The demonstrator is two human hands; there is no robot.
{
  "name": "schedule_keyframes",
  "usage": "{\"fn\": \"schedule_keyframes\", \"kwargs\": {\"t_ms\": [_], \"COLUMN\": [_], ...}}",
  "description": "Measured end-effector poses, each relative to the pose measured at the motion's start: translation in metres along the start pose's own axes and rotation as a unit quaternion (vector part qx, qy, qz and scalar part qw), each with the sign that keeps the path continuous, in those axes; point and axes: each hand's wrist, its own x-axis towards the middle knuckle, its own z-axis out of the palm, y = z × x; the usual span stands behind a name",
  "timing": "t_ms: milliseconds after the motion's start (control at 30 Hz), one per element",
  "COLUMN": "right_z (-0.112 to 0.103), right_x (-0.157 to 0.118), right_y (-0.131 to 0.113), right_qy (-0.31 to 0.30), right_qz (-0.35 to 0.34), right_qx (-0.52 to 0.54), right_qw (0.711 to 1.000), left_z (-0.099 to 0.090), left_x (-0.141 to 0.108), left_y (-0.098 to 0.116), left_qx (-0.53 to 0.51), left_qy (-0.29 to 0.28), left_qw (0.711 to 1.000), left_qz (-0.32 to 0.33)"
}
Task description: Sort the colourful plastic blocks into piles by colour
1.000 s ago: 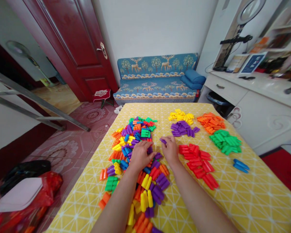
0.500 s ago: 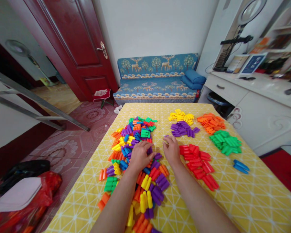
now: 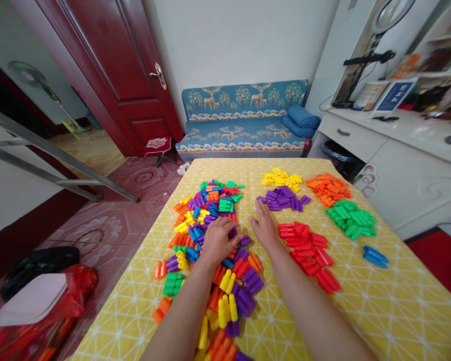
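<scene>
Over the right side of a mixed heap of coloured plastic pieces (image 3: 226, 205), my left hand (image 3: 220, 239) has its fingers curled down near a purple piece; whatever they grip is hidden. My right hand (image 3: 263, 224) is spread, with nothing in it, just below the purple pile (image 3: 283, 198). A purple piece lies at its fingertips, at the pile's left edge. The red pile (image 3: 308, 253) is right of this hand. Farther off are yellow (image 3: 281, 179), orange (image 3: 328, 189) and green (image 3: 351, 219) piles, with a few blue pieces (image 3: 376, 256) nearer.
The pieces lie on a yellow patterned table (image 3: 361, 311). Behind it stands a blue sofa (image 3: 244, 125). A white cabinet (image 3: 409, 170) is at the right. On the floor at the left are bags (image 3: 80, 288) and a metal ladder (image 3: 60, 163).
My right hand has opened and reached slightly forward. The purple piece by its fingertips is now against the purple pile. My left hand has barely moved.
</scene>
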Motion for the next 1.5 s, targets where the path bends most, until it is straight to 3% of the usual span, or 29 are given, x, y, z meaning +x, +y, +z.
{"fn": "schedule_keyframes", "kwargs": {"t_ms": [167, 267, 433, 567, 667, 967, 1133, 1267, 1333, 1500], "right_z": [-0.002, -0.008, -0.030, -0.052, -0.057, -0.032, -0.030, -0.035, -0.036, -0.031], "right_x": [-0.001, -0.008, -0.019, -0.015, -0.012, -0.015, -0.014, -0.016, -0.019, -0.024], "right_y": [-0.007, -0.017, -0.032, -0.031, -0.026, -0.022, -0.023, -0.032, -0.037, -0.039], "right_qy": [0.036, 0.006, -0.140, -0.289, -0.333, -0.230, -0.055, 0.075, 0.069, -0.054], "right_qz": [0.017, 0.009, -0.005, -0.030, -0.047, -0.042, -0.018, -0.004, -0.009, 0.052], "right_qx": [0.026, 0.093, 0.210, 0.298, 0.309, 0.182, -0.001, -0.104, -0.104, -0.112], "right_qw": [0.999, 0.996, 0.968, 0.909, 0.890, 0.955, 0.998, 0.992, 0.992, 0.991], "left_z": [-0.001, -0.001, -0.002, -0.004, -0.004, -0.004, -0.003, -0.002, -0.003, -0.003], "left_x": [0.001, 0.001, 0.001, 0.001, 0.002, 0.002, 0.001, 0.001, 0.002, 0.001], "left_y": [0.001, 0.000, 0.001, 0.001, 0.001, 0.001, 0.001, 0.000, 0.000, 0.000], "left_qx": [-0.005, -0.015, -0.032, -0.025, -0.016, -0.018, -0.020, -0.024, -0.024, -0.022], "left_qy": [0.004, 0.004, -0.004, -0.004, -0.004, 0.004, 0.000, 0.003, 0.003, 0.002], "left_qw": [1.000, 1.000, 0.999, 1.000, 1.000, 1.000, 1.000, 1.000, 1.000, 1.000], "left_qz": [-0.001, 0.000, 0.009, -0.001, -0.005, -0.007, -0.009, -0.008, -0.006, -0.003]}}
